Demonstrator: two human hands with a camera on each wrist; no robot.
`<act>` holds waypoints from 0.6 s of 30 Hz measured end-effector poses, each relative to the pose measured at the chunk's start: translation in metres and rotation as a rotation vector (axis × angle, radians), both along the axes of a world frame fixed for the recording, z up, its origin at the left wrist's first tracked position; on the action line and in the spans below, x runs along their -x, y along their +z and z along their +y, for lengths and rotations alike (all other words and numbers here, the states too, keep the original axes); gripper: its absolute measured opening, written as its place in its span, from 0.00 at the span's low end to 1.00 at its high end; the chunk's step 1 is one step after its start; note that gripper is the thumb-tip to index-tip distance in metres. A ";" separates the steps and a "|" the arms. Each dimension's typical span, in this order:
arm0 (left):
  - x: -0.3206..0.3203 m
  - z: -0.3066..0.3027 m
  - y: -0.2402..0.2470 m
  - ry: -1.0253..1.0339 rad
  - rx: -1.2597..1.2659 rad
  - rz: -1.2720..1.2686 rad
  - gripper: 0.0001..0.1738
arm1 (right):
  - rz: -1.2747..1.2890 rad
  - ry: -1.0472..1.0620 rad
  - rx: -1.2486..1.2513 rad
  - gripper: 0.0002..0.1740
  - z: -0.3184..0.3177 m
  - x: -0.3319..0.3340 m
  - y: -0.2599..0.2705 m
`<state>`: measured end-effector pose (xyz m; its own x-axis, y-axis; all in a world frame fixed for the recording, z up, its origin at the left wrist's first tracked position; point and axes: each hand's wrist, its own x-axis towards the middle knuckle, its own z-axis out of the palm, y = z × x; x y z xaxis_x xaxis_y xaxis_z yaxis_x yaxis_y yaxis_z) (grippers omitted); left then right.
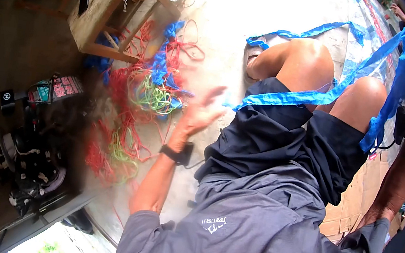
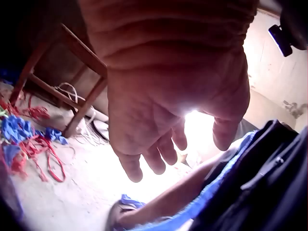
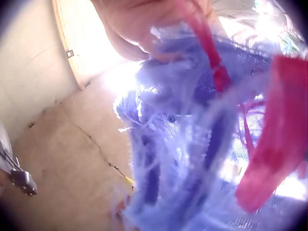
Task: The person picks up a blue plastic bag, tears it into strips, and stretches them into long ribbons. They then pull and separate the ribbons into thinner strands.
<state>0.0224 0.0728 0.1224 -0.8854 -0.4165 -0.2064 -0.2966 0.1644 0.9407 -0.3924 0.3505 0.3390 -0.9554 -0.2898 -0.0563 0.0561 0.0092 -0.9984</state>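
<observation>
My left hand (image 1: 201, 116) is held out left of the thighs, blurred, with nothing in its grip. In the left wrist view its fingers are spread and the palm shows. One end of a long blue woven strip (image 1: 300, 97) lies close to its fingertips. That strip runs across the dark shorts and up to the right side, where more of it hangs in a fold. In the right wrist view, my right hand (image 3: 139, 21) holds frayed blue fabric, thumb pressed on it. A red strip (image 3: 274, 144) hangs in front of the fabric there.
Red and green cords (image 1: 152, 93) with blue scraps lie tangled on the floor at left. Beyond them stands a wooden stool (image 1: 112, 10). Another length of blue strip (image 1: 304, 32) passes by the foot. Cardboard (image 1: 352, 199) lies at right, and a patterned bag (image 1: 33, 170) at far left.
</observation>
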 end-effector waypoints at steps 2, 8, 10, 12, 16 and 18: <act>0.022 0.023 0.003 -0.055 -0.083 -0.002 0.29 | -0.077 -0.080 0.030 0.12 -0.006 -0.003 0.001; 0.020 0.024 -0.021 -0.035 0.120 -0.170 0.12 | 0.008 0.179 0.098 0.12 0.020 0.040 -0.030; 0.009 0.006 -0.026 -0.031 0.131 -0.165 0.12 | 0.015 0.504 0.134 0.21 0.054 0.081 -0.039; -0.001 -0.004 -0.024 0.146 -0.037 -0.111 0.12 | 0.062 0.645 0.057 0.23 0.074 0.086 -0.026; 0.000 -0.031 0.001 0.387 -0.425 0.016 0.14 | 0.139 0.523 -0.148 0.08 0.037 0.030 -0.009; 0.012 -0.049 0.019 0.477 -0.678 0.158 0.15 | 0.033 0.524 -0.066 0.08 0.037 0.027 -0.010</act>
